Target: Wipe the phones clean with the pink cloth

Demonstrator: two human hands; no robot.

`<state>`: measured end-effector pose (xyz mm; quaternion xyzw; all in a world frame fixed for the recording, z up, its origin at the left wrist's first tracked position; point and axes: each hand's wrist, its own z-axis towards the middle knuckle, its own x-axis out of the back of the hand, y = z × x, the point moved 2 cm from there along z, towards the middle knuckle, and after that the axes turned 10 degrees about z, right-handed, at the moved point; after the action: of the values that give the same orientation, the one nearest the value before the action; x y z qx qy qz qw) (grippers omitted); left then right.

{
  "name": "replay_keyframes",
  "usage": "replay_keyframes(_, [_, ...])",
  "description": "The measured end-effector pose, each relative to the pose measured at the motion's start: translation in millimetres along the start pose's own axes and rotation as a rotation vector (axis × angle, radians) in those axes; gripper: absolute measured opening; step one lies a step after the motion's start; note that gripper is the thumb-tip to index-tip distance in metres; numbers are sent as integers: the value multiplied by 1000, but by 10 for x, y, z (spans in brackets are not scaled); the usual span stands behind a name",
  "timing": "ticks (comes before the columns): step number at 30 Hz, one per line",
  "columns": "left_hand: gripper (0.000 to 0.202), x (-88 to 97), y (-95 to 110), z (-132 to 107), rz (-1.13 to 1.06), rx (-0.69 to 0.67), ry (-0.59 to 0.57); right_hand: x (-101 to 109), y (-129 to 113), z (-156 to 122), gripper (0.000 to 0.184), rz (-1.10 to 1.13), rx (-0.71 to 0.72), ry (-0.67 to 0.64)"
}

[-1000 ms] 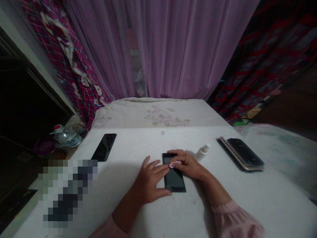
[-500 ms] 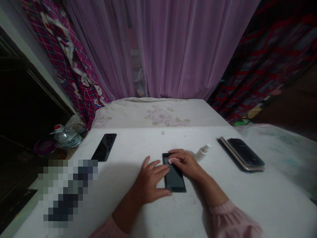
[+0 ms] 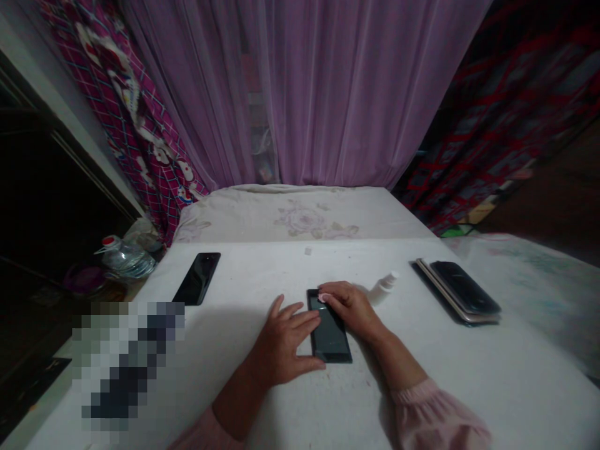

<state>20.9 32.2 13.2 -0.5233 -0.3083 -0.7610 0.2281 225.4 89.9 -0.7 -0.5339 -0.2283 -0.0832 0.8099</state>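
A black smartphone (image 3: 332,337) lies face up on the white table (image 3: 244,269), under both hands. My left hand (image 3: 281,340) rests on it, with the fingertips on its left side and the thumb near its bottom edge. My right hand (image 3: 349,306) covers the upper right of the phone. A small pale pink tab (image 3: 323,298) shows at the right fingertips, near the phone's top left corner, and is mostly hidden by them.
A white bottle (image 3: 384,286) lies just right of my right hand. A dark phone (image 3: 197,278) lies at left and stacked phones (image 3: 462,295) at right. A pixelated patch (image 3: 126,362) covers the table's left front. A small white piece (image 3: 308,250) sits near the far edge.
My right hand has slid up and left along the phone, carrying the pink tab toward the top left corner. My left hand has stayed in place.
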Motion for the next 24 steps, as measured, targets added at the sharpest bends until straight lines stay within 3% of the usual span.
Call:
replay_keyframes(6, [69,-3,0,-7,-1,0,-8,5,-37,8,17,-23,-30,36])
replay_keyframes(13, [70,3,5,-3,38,-14,5,111,-46,-30,16,89,-17,-95])
replay_keyframes(19, [69,-2,0,-3,14,-10,6,13,-8,7,21,-57,-68,144])
replay_keyframes(24, [72,13,25,27,64,47,95,46,39,-20,28,60,-134,333])
